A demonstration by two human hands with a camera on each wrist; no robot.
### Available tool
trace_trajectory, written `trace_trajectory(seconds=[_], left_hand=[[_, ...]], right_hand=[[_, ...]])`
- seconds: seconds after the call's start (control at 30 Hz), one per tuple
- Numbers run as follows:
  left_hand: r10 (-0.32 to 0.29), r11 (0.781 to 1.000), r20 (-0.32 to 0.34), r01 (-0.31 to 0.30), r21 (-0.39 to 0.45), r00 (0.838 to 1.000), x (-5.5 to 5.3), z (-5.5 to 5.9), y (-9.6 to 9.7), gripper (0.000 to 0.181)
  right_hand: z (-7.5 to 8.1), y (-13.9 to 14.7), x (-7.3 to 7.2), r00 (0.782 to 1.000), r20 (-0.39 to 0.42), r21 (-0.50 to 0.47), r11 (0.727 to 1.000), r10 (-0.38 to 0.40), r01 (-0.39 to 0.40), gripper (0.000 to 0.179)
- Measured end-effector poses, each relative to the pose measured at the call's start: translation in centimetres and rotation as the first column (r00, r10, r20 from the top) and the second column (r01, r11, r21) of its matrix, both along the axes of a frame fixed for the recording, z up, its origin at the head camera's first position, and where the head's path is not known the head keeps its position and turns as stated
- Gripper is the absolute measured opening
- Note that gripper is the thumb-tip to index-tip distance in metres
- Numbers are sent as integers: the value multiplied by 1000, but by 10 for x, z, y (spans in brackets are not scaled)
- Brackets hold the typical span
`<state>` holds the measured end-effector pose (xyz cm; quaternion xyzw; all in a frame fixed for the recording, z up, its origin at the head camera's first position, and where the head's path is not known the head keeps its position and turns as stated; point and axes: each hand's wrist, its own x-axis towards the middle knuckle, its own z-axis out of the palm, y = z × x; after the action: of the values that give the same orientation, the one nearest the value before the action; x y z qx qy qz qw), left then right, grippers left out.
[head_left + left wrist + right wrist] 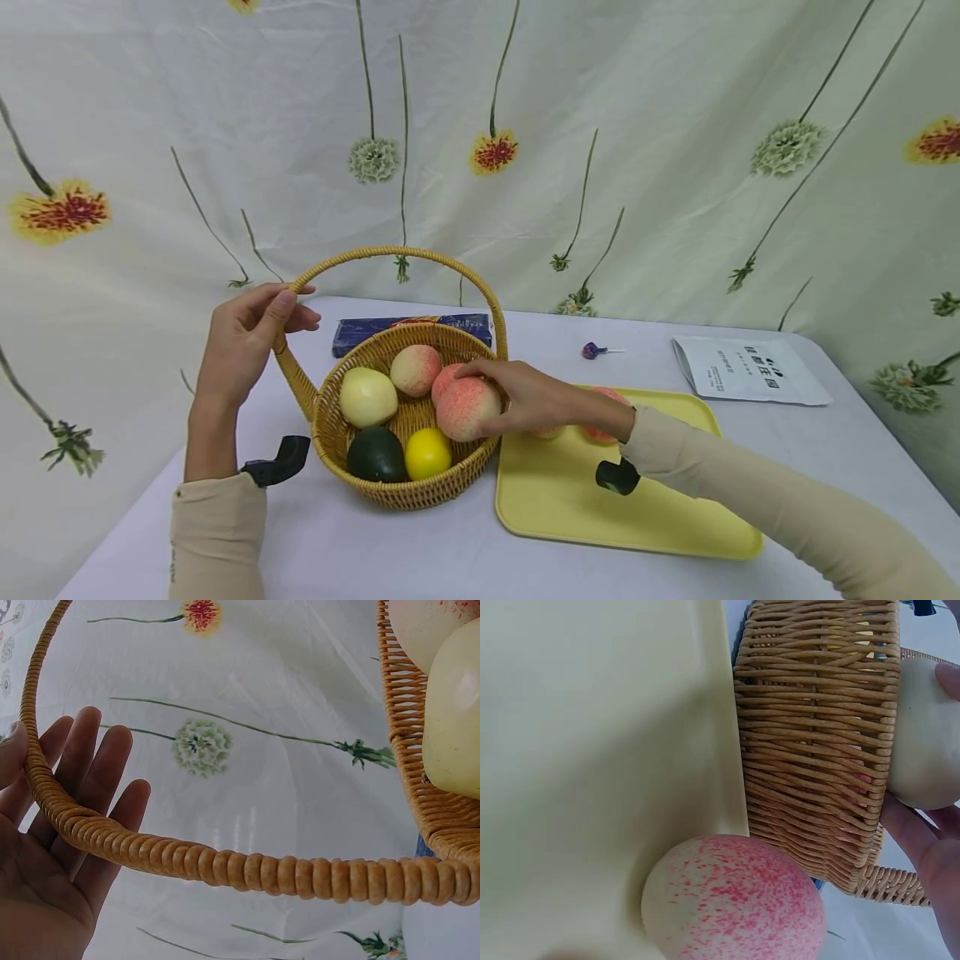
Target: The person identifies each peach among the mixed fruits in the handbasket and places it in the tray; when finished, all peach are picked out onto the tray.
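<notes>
A wicker basket (405,496) with a tall arched handle (390,251) stands in the middle of the table. My left hand (243,337) holds the handle's left side between thumb and fingers; the left wrist view shows the fingers (105,765) nearly straight behind it. With my right hand (528,396) I grip a pink-speckled peach (465,411) inside the basket's right side. Around it lie another peach (416,370), one partly hidden peach (446,382), a pale yellow-green fruit (367,397), a dark green fruit (377,455) and a yellow fruit (427,454).
Right of the basket lies a yellow tray (600,517) bearing peaches (735,900), partly hidden by my right forearm in the head view. Behind are a dark blue spaghetti box (360,333), a lollipop (592,351) and a white pouch (750,371). A flowered cloth (675,208) hangs behind the table.
</notes>
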<state>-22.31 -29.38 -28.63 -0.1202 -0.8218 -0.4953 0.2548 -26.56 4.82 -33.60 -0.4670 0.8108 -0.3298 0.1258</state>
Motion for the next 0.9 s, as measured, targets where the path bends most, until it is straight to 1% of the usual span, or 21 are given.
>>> trace_trajectory(seconds=[0.27, 0.47, 0.57, 0.73, 0.83, 0.9], left_hand=[[0, 1000, 9, 0, -1, 1000, 0, 0, 0, 29], [6, 1000, 14, -6, -1, 1000, 1, 0, 0, 29], [10, 1000, 17, -10, -4, 1000, 1, 0, 0, 29], [8, 1000, 18, -8, 0, 1000, 1, 0, 0, 28], [7, 1000, 17, -7, -1, 1000, 1, 0, 0, 28], [5, 1000, 14, -5, -3, 1000, 1, 0, 0, 28]], right_hand=[[-5, 7, 3, 998, 62, -106, 994, -28, 35, 63], [-3, 11, 6, 992, 107, -139, 987, -71, 85, 62], [-2, 14, 7, 987, 138, -156, 982, -80, 101, 62], [-3, 19, 9, 976, 204, -187, 976, -72, 110, 62], [-4, 23, 11, 974, 217, -198, 974, -65, 109, 62], [-4, 26, 13, 976, 210, -205, 973, -64, 108, 63]])
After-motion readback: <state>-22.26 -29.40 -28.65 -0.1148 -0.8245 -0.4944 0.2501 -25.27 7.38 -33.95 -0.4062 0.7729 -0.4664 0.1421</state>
